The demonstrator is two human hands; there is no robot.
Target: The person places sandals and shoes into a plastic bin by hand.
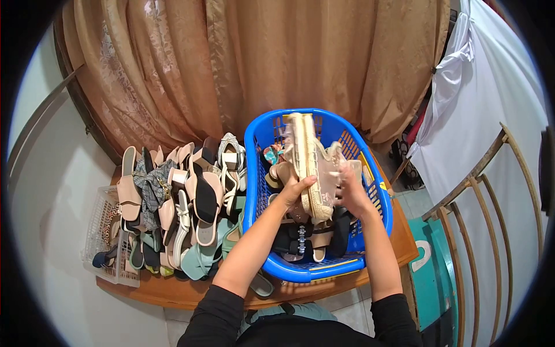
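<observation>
My left hand (299, 189) is closed around a pair of espadrille sandals (306, 162) with cream woven-rope soles, held upright above a blue laundry basket (252, 173). My right hand (351, 191) is beside their pale uppers on the right. Its fingers are smeared by motion, so whether they grip the straps cannot be told. Below, the basket holds several more shoes, among them a black sandal with a jewelled strap (301, 238) and a tan-soled sandal (319, 246).
Left of the basket, sandals and heels (203, 202) are piled on a wooden table (191, 295). A clear plastic basket (95, 254) stands at its left end. Brown curtains (306, 63) hang behind. To the right are a wooden rack (462, 202) and a white cloth (462, 133).
</observation>
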